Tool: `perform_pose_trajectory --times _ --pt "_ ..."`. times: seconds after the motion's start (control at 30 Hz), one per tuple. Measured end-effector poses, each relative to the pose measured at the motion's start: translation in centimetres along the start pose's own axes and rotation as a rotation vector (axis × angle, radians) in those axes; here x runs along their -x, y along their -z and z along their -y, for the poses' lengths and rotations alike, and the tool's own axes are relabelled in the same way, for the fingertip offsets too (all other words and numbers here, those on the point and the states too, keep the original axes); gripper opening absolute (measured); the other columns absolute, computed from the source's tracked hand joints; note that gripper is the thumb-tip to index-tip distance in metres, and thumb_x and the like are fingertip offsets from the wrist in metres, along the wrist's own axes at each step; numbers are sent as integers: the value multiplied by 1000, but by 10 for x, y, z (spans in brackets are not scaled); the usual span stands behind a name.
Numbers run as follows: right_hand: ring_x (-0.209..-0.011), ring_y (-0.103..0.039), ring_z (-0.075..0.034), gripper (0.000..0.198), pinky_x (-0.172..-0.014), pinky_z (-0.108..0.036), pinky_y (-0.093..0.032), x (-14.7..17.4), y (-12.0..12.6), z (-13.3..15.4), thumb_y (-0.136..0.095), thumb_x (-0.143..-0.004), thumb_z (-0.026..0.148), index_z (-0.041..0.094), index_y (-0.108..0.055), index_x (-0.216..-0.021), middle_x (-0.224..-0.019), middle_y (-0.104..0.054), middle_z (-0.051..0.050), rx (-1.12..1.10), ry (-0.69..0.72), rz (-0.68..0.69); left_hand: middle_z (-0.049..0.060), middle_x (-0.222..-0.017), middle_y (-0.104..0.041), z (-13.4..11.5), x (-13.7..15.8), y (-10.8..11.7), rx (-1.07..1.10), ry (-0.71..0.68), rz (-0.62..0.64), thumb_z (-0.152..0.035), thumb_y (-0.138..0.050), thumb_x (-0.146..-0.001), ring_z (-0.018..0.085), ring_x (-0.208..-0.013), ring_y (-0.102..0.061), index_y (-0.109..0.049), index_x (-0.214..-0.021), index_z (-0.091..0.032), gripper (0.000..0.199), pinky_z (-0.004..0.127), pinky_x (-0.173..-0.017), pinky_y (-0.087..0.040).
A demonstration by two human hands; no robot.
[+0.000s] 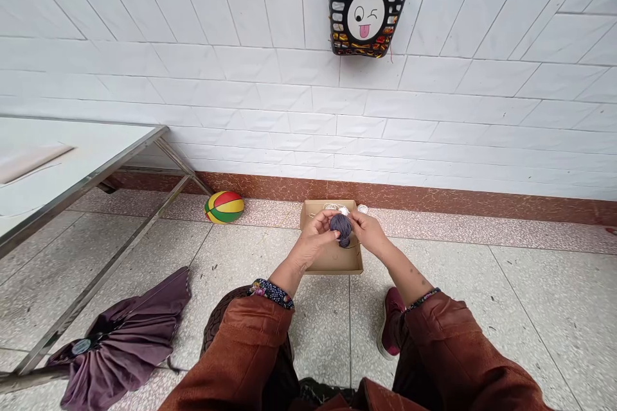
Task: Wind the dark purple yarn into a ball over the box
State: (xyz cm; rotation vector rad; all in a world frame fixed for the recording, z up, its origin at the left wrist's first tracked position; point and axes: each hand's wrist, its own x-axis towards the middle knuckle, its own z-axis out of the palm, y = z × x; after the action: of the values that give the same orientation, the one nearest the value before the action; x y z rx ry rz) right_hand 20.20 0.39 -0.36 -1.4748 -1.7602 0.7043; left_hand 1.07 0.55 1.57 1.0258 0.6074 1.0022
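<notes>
A dark purple-grey ball of yarn [341, 226] is in my left hand [315, 234], with the thumb over its front and the fingers curled behind it. My right hand [369, 231] is closed at the ball's right edge; whatever its fingertips pinch is too small to make out. Both hands are above an open cardboard box [332, 263]. White yarn [344, 210] shows just behind the dark ball, between my hands. More dark yarn hangs below the ball, partly hidden by it.
A small white ball [363, 209] lies beside the box, near the tiled wall [270, 103]. A colourful ball [224, 207] is on the floor to the left. A folded purple umbrella [130, 340] lies by a metal-framed table [96, 141]. A black basket [366, 16] hangs above.
</notes>
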Motion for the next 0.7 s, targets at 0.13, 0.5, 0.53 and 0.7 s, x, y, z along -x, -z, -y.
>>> perform_pose_trajectory --times 0.13,0.5,0.53,0.7 --pt "-73 -58 -18 18 -66 -27 -41 9 -10 10 -50 -98 27 22 -60 -83 -77 -63 -2 93 52 99 5 -110 -67 0 -5 6 69 -21 -149 -22 -84 -67 18 -100 -61 -66 -108 -21 45 31 -85 -49" --pt "-74 -58 -16 24 -71 -27 -45 13 20 45 -53 -101 38 22 -63 -87 -80 -65 -1 -145 298 96 5 -98 -70 13 -15 8 -172 8 -252 -28 -85 -63 17 -89 -64 -65 -104 -18 47 34 -88 -49" --pt "-75 -59 -16 24 -72 -28 -45 10 24 42 -53 -100 39 22 -64 -87 -82 -66 -2 -154 293 50 5 -98 -70 13 -14 7 -199 23 -212 -28 -85 -63 18 -89 -63 -66 -104 -18 47 34 -87 -49" --pt "-79 -60 -19 25 -75 -30 -45 -4 24 15 -53 -99 39 22 -64 -85 -82 -66 -3 -95 202 -108 6 -108 -68 11 -7 2 -269 53 5 -23 -83 -64 19 -97 -61 -67 -111 -20 49 32 -89 -47"
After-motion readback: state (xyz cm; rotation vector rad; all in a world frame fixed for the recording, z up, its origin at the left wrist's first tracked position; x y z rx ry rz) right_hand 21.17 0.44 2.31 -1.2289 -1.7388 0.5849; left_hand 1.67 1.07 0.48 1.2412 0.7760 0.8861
